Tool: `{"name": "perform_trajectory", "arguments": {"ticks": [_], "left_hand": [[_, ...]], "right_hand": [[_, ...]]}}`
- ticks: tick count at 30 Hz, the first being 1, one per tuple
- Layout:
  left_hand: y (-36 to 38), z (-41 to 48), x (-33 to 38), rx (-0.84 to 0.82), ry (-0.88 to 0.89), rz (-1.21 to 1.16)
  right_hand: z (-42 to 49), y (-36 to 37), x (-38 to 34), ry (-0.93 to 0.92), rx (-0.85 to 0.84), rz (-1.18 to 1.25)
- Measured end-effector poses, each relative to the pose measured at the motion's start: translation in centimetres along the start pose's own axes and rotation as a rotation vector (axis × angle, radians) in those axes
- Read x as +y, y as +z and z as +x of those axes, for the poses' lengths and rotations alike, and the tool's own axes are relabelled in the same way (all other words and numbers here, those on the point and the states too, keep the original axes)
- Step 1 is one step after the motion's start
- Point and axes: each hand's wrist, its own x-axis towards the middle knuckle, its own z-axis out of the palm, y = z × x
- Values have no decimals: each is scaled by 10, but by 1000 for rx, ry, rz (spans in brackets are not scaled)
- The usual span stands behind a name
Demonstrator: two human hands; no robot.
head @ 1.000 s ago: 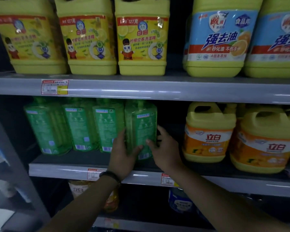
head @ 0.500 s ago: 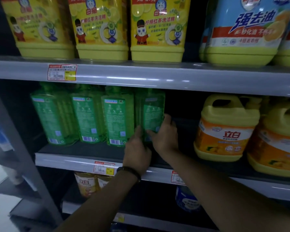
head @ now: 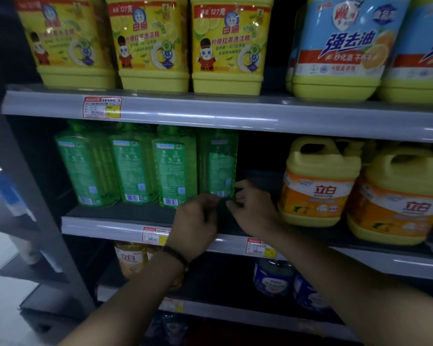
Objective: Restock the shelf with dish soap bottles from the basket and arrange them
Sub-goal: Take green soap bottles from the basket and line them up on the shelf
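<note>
Since half a second ago both hands have slid down from the sides of the bottle [head: 218, 163] to its base, and the bottle now stands deeper in the row. It is upright on the middle shelf [head: 110, 224], the fourth from the left, just beside three other green bottles [head: 133, 166].

The left hand [head: 196, 222] is in front of the base with its fingers curled. The right hand [head: 254, 208] has its fingertips at the lower right corner. Because of blur I cannot tell if either hand grips the bottle.

The shelf has a dark deck and a grey front rail with price tags [head: 155, 235]. The green bottles are translucent plastic, tall and flat. To the right stand round yellow jugs [head: 318, 181] with handles and orange labels.
</note>
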Motion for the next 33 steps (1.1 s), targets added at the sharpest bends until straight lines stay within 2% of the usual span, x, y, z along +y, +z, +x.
{"name": "perform_trajectory", "arguments": {"ticks": [5,8,11,13,17,20,24,26,30,33], "left_hand": [[-20,-73,11,-45,51,-5],[-25,-127,6,-155,53,-9],[-17,-178,-4,-317,-25,-33],[-6,-206,-14,-473,-86,13],[25,-248,-41,-810,-222,111],[46,-275,-52,-853,-241,42],[58,-289,-57,-965,-304,67],[66,-285,-60,-1074,-337,99],[82,-277,-67,-1171,-366,124],[91,-271,-65,-1208,-344,174]], "right_hand": [[-71,-16,10,-78,-84,-10],[-113,-15,23,-100,-102,3],[-152,-4,46,-71,-148,0],[-175,7,67,1,-260,-9],[-212,36,118,264,-679,-190],[-243,63,157,470,-835,-250],[-271,97,202,628,-880,-262],[-278,116,220,648,-866,-286],[-292,161,255,670,-935,-333],[-300,191,273,653,-910,-293]]}}
